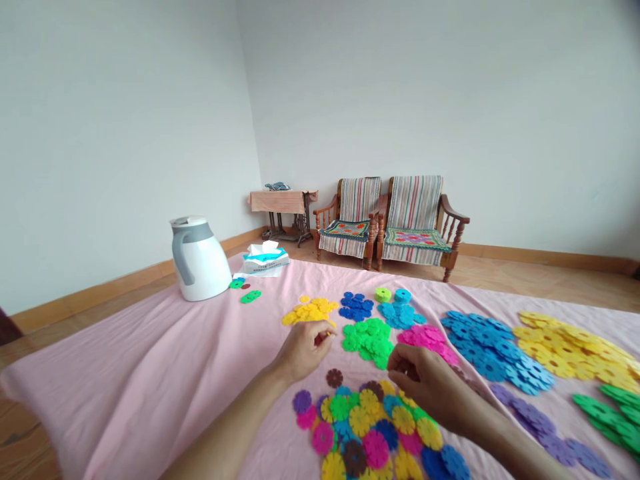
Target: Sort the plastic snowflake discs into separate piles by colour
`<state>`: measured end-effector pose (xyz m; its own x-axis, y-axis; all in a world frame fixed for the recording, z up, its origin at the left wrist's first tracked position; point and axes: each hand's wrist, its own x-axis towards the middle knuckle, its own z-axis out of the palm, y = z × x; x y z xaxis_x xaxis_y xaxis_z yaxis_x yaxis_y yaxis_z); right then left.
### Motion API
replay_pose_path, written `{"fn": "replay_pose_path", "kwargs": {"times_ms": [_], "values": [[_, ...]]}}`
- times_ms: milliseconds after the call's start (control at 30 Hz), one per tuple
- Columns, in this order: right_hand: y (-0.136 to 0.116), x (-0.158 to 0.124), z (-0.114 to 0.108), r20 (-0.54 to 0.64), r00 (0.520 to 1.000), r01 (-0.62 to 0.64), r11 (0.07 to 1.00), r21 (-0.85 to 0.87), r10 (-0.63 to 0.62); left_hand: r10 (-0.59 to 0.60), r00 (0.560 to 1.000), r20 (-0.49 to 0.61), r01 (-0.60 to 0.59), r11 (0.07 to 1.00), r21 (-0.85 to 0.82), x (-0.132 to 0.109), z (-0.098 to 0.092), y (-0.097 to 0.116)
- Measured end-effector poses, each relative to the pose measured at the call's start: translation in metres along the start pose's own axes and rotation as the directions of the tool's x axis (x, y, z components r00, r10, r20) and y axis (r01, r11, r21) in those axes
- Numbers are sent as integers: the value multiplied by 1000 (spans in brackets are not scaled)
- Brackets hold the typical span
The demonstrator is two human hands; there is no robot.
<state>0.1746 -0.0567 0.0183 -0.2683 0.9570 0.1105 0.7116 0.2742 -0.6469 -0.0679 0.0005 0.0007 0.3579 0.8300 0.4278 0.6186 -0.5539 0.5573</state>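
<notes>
Reckoned from the left hand (pixel 305 348): open toward nine o'clock over pink cloth (pixel 150 363); blocked low at twelve by yellow pieces (pixel 313 309), at three by green pieces (pixel 369 340), at five by the mixed pile (pixel 375 448), well off at ten by the tall jug (pixel 207 270).

This is a home, with striped covers (pixel 416 203) on wooden armchairs (pixel 381 228).
</notes>
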Motion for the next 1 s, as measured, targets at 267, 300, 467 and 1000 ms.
{"fn": "replay_pose_path", "kwargs": {"times_ms": [267,300,467,1000], "values": [[-9,-16,-14,212,977,10,978,-210,35,253,917,309,-236,967,-92,-12,8,38],[-10,-17,-14,226,973,8,977,-214,42,282,900,333,-259,959,-113,-13,8,42],[-6,-16,-13,233,972,25,981,-193,21,359,826,434,-319,933,-163,-15,9,48],[-7,-15,10,17,999,49,990,-132,-47,338,782,524,-301,941,-157,-14,7,41]]}}
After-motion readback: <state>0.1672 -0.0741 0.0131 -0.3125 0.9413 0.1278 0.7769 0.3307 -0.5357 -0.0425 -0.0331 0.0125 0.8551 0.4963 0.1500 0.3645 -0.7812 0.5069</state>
